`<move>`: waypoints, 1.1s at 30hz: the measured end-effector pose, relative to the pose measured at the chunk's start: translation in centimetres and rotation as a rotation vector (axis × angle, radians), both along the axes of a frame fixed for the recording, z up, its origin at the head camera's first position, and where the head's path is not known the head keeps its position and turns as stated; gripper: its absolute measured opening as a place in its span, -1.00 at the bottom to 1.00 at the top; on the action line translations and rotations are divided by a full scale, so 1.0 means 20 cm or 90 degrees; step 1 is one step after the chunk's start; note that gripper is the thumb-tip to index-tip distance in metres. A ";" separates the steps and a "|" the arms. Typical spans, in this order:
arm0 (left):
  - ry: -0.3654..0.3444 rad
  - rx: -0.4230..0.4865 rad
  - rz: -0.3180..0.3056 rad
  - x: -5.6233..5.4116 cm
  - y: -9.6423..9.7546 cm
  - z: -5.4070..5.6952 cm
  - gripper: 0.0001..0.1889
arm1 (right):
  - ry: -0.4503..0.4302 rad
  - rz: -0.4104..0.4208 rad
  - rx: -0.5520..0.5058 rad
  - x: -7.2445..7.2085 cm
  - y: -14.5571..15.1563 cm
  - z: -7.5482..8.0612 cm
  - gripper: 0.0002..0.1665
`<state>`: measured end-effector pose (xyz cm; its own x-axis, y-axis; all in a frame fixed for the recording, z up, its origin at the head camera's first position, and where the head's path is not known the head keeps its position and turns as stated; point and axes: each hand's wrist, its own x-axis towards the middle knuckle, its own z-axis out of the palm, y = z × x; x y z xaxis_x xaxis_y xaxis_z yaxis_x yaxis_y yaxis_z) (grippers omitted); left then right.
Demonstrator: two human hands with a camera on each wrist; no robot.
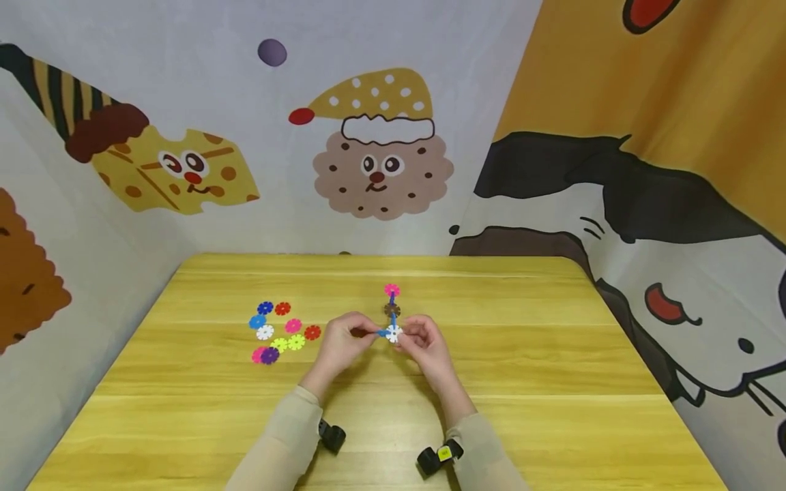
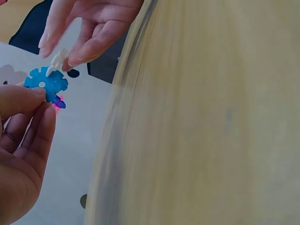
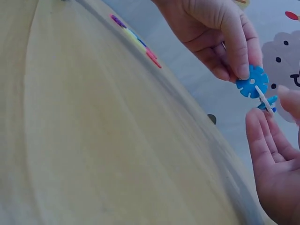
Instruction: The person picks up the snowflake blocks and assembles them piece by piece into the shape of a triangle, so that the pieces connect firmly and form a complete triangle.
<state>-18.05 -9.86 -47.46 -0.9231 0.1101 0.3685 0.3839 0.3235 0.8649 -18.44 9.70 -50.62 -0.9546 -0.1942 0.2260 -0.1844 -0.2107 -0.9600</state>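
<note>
My left hand (image 1: pixel 344 341) pinches a light blue notched disc (image 2: pixel 41 83) between thumb and fingers. Its slot meets the edge of a white notched disc (image 1: pixel 394 333). From the white disc a chain runs away from me: a blue disc seen edge-on, a brown disc (image 1: pixel 392 310), a darker blue one edge-on, then a pink disc (image 1: pixel 391 290) at the far end. Around the white disc's right side is my right hand (image 1: pixel 430 346), its thumb and fingers parted, with a fingertip right at the disc's edge in the left wrist view.
Loose notched discs lie left of my hands on the wooden table (image 1: pixel 522 354): a dark blue disc (image 1: pixel 265 308), a red disc (image 1: pixel 312 333), a yellow disc (image 1: pixel 297 342), a purple disc (image 1: pixel 270 355) overlapping a pink one, and several others. A cartoon-print cloth (image 1: pixel 245 232) hangs behind the table.
</note>
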 end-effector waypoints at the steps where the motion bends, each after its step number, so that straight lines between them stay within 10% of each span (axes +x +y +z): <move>1: -0.002 -0.002 0.003 0.00 0.00 0.00 -0.80 | 0.024 -0.004 0.023 0.00 0.00 0.00 -0.58; 13: 0.000 -0.013 0.000 0.02 0.03 0.02 -0.83 | 0.141 -0.035 0.113 0.01 -0.02 -0.01 -0.56; 21: -0.008 -0.006 0.002 0.01 0.04 0.01 -0.84 | 0.140 -0.055 0.153 0.06 -0.03 0.10 -0.67; 33: -0.072 -0.025 -0.033 0.01 -0.12 0.05 -0.81 | 0.115 -0.087 0.136 0.03 -0.02 0.05 -0.71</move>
